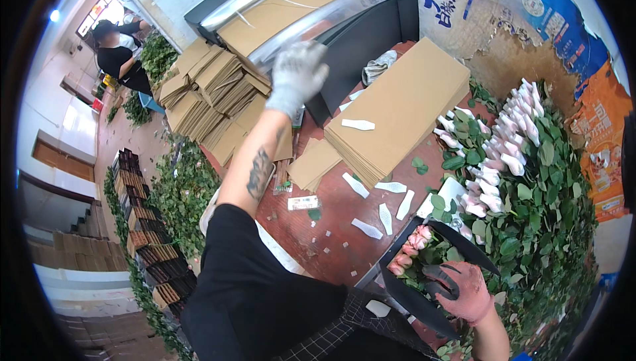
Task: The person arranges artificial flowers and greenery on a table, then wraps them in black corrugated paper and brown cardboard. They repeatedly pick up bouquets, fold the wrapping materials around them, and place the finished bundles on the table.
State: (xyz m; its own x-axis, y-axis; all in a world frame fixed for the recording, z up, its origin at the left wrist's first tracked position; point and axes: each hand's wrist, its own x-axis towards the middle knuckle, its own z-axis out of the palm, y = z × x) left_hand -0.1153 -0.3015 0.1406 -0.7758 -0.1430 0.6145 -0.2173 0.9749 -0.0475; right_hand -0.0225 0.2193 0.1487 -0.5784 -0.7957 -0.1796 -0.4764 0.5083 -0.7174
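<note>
My left hand (300,75), in a pale glove, is stretched forward and blurred by motion. It is beside clear plastic film (343,15) lying over brown cardboard sheets (298,3) in a dark holder; whether it grips anything is unclear. My right hand (459,291) wears a pink glove with black fingers. Its fingers curl over the leafy stems of a bunch of pink roses (410,251). Around the bunch stands a black wrapping sheet (397,286), its sides raised, with the blooms at the left end.
A stack of cardboard sheets (397,107) lies on the red table (318,227), with white foam flower sleeves (385,218) scattered nearby. Folded cardboard pieces (218,83) pile up at left. Sleeved roses (512,157) with dense leaves crowd the right. Another person (117,53) stands far left.
</note>
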